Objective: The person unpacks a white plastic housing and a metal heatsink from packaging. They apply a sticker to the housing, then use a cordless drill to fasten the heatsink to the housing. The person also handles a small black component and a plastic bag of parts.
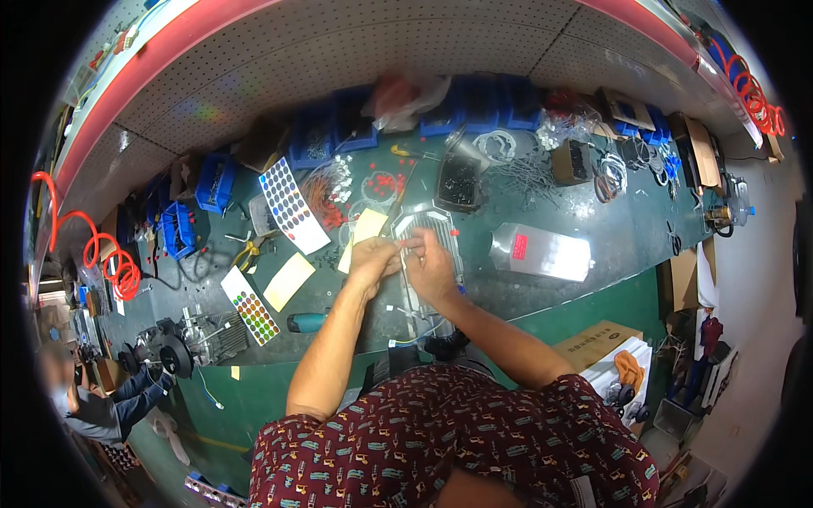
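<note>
Over the middle of the bench, my left hand point(371, 261) and my right hand point(432, 269) meet at the fingertips. Both are closed in a pinch, and whatever lies between the fingers is too small to make out. Below them lies a ribbed, silvery metal housing point(458, 262), partly covered by my hands. A pale yellow sheet point(366, 227) sticks out just beyond my left hand. Further left are a white sheet of round coloured stickers point(292, 203), a second sticker sheet point(250, 306) and another yellow sheet point(289, 281).
A teal-handled tool point(306, 323) and yellow-handled pliers point(248, 254) lie left of my arms. To the right is a clear plastic bag point(542, 251) with a red label. A dark bin of small parts point(460, 182) stands behind the housing. Another person point(106, 406) is at far left.
</note>
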Available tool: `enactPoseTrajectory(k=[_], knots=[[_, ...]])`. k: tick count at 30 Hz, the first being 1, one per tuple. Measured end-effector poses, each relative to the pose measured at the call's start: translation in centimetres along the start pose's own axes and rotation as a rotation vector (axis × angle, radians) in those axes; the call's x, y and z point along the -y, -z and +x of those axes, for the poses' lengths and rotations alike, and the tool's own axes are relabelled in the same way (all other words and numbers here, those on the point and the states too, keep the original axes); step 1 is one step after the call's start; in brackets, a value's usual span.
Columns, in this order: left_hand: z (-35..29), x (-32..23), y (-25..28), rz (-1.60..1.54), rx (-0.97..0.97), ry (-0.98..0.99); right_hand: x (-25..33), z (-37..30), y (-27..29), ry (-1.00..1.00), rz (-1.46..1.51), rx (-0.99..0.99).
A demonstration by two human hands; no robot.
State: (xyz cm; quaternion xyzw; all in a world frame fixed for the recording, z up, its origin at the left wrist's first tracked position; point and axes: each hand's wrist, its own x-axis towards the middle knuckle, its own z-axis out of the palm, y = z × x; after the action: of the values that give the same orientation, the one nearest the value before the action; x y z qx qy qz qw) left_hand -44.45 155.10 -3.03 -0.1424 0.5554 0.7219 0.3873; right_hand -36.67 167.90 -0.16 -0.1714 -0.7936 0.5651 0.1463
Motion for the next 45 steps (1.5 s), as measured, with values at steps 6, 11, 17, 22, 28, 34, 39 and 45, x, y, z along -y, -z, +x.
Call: enactPoseTrajectory(k=[6, 11, 17, 22, 28, 34, 39, 45], knots=[[0.7, -0.4, -0.4, 0.106, 0.044, -0.033, 1.2, -1.2, 1.8, -0.013, -0.047, -0.133], [2.2, 1.1, -0.6, 0.759, -0.230, -0.489, -0.6, -3.9, 6.0, -0.114, 0.094, -0.280], [-2.5, -2.9, -3.4, 0.952, -0.327, -0.615, -10.8, -7.5, 18.3, -0.250, -0.070, -0.590], [-4.0, -1.2, -12.1, 0.573, 0.039, -0.561, -21.2, -7.6, 31.4, -0.155, -0.604, -0.738], [4.2, 7.2, -23.0, 0.728, 0.101, -0.068, -30.6, -5.9, 40.1, -0.394, -0.709, -0.737], [9.2, 10.9, -22.1, 0.751, 0.192, 0.165, -31.4, -4.3, 42.1, -0.660, -0.247, -0.495], [5.7, 7.8, -23.9, 1.080, 0.190, -0.132, -32.1, -4.5, 40.8, -0.534, -0.167, -0.727], [-2.4, -0.6, -16.9, 0.728, 0.040, -0.731, -24.4, -9.3, 35.0, -0.325, -0.128, -0.701]])
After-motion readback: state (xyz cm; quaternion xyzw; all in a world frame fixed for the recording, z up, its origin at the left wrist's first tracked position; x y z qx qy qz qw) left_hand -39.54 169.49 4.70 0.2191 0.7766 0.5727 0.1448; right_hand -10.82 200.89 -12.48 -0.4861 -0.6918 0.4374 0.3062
